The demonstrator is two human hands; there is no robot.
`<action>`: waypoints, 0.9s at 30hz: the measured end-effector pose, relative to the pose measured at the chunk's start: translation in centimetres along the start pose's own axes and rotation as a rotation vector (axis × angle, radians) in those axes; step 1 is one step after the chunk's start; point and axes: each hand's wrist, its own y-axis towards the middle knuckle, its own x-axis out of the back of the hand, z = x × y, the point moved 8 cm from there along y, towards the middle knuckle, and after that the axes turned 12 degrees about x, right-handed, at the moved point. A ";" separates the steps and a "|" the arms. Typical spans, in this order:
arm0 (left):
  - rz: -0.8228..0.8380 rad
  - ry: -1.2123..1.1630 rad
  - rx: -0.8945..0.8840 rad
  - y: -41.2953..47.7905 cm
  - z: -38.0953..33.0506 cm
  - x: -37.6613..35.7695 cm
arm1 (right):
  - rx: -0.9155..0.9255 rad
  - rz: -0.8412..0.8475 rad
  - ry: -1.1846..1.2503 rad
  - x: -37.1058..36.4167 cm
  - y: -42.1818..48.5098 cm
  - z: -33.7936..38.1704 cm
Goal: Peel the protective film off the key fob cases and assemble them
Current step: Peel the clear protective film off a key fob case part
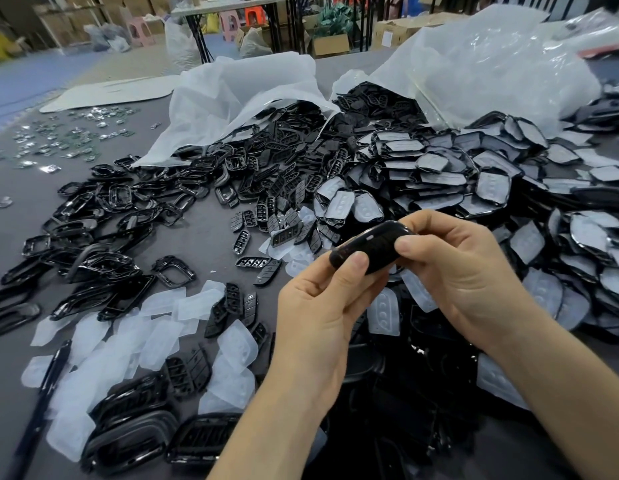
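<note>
Nothing legible anywhere, tbh. Label on the cardboard box (pixel 398 33) way too blurry, faint reddish marks on the key fob case (pixel 368 247) too small to read.

The left hand (pixel 322 313) is pinching the lower end of the glossy black key fob case (pixel 365 249) and the right hand (pixel 453 271) is gripping the upper end, so both ends are lying hidden and any film on it is showing too faintly to tell. Both forearms are running off the bottom edge. A black pen (pixel 48 386) is leaving the picture at the lower left. The left plastic bag (pixel 232 95) and the right plastic bag (pixel 474 71) are concealing most of their black parts. The shiny pieces (pixel 58 140) at far left are appearing too small to identify. A red and white object (pixel 602 36) at top right is blurring and being cut by the edge. The dark heap (pixel 387 410) under the wrists is merging into shadow.
</note>
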 end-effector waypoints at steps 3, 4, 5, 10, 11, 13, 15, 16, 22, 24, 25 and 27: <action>0.017 -0.043 0.013 0.0 0.2 -0.3 | 0.016 -0.012 0.046 0.0 0.0 0.2; 0.019 -0.047 0.011 0.0 0.2 -0.3 | 0.019 -0.010 0.042 -0.1 0.0 0.2; 0.017 -0.044 0.006 0.0 0.2 -0.3 | 0.022 -0.009 0.030 0.0 0.0 0.2; -0.051 0.069 -0.113 -0.2 -0.9 0.4 | 0.052 -0.006 -0.139 0.6 0.2 0.4; -0.063 0.086 -0.137 -0.2 -1.0 0.5 | 0.051 0.010 -0.150 0.5 0.2 0.4; -0.082 0.103 -0.159 -0.2 -1.1 0.7 | 0.054 0.035 -0.163 0.2 0.1 0.4; -0.094 0.097 -0.157 -0.1 -1.0 0.9 | 0.065 0.055 -0.203 -0.1 0.0 0.6; -0.095 0.085 -0.153 -0.1 -0.9 1.0 | 0.066 0.069 -0.221 -0.2 0.0 0.7; -0.033 0.081 -0.103 0.2 -0.7 0.7 | 0.039 0.105 -0.233 -0.2 0.0 1.1; 0.048 0.085 -0.046 0.3 -0.5 0.2 | 0.011 0.099 -0.097 -0.3 0.0 1.0; 0.095 0.079 -0.021 0.2 -0.4 0.0 | -0.005 0.099 -0.042 -0.4 0.0 0.9; 0.172 0.055 0.025 0.1 -0.4 -0.5 | -0.031 0.099 0.037 -0.6 -0.1 0.8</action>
